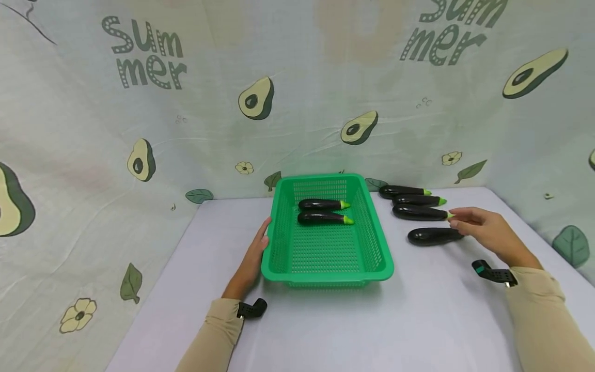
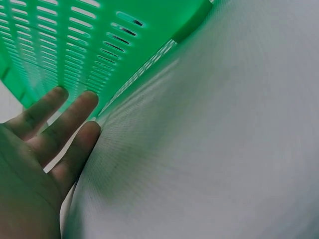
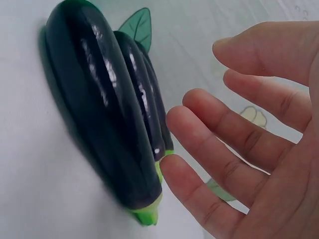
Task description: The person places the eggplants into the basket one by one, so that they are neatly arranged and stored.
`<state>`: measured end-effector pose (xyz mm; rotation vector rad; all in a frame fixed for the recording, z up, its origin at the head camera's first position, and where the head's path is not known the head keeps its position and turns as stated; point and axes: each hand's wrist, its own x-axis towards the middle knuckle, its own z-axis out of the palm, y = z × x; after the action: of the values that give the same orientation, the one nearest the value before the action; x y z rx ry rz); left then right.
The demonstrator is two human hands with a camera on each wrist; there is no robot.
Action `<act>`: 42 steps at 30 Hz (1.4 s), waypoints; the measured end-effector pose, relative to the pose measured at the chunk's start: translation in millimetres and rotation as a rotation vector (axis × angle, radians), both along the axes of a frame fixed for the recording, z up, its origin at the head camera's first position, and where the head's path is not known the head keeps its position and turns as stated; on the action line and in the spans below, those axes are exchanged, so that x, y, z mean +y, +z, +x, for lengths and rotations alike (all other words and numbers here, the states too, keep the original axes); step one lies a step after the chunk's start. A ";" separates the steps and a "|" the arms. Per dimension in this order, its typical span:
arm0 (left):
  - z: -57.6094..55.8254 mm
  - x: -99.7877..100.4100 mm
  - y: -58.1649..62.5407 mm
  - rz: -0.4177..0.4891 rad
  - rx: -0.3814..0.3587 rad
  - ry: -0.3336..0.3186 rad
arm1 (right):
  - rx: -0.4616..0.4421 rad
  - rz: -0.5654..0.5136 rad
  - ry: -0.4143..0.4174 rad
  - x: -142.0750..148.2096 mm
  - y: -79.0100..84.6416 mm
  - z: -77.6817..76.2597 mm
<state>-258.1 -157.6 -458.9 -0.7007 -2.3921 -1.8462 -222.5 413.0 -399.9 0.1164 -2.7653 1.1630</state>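
A green perforated plastic basket (image 1: 327,278) stands on the table. Inside it, toward the back, lie two dark eggplants, one (image 1: 319,204) behind the other (image 1: 321,218), green stems pointing right. My left hand (image 1: 251,261) touches the basket's left side; in the left wrist view its extended fingertips meet the slotted wall (image 2: 99,55). Right of the basket, several more eggplants lie in a loose column. My right hand (image 1: 490,232) hovers at the stem end of the nearest one (image 1: 432,236), hiding that stem. In the right wrist view its fingers are spread beside an eggplant (image 3: 104,109), holding nothing.
Three eggplants lie close together behind the nearest one: a front one (image 1: 418,212), a middle one (image 1: 415,200) and a back one (image 1: 401,191). A printed cloth (image 1: 307,98) with avocados hangs behind the white table (image 1: 325,330). Each wrist wears a black band.
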 end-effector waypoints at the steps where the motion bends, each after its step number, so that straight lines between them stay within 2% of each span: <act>1: 0.3 -0.1 0.0 -0.002 0.007 0.003 | -0.007 0.001 0.000 0.8 -0.5 -0.7; 6: -0.8 -0.1 0.0 -0.015 0.009 0.011 | -0.036 0.028 -0.020 5.6 -4.9 -2.5; 12: -0.6 -1.0 2.4 -0.022 -0.033 -0.002 | -0.036 0.057 -0.045 10.4 -11.8 -4.7; 19: 16.9 2.4 33.3 -0.041 -0.050 -0.030 | 0.028 0.040 -0.091 12.0 -18.7 -5.7; 22: 20.8 3.9 38.3 -0.040 -0.051 -0.031 | 0.034 0.030 -0.101 10.9 -21.7 -7.2; 27: 17.2 3.9 32.3 -0.015 -0.049 -0.035 | 0.035 0.056 -0.103 9.4 -25.7 -8.6; 34: -4.1 0.9 3.2 0.006 -0.008 -0.018 | -0.002 0.096 -0.083 8.6 -22.0 -14.1; 39: -2.6 0.5 -1.1 0.027 0.002 -0.010 | -0.044 0.133 -0.036 10.1 -25.0 -17.9; 42: -0.4 0.6 -1.0 0.027 0.000 -0.011 | -0.032 0.153 -0.011 10.1 -25.5 -19.7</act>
<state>-258.5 -157.0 -459.9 -0.7127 -2.3634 -1.8789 -242.2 423.2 -425.3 0.0997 -2.8772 0.9574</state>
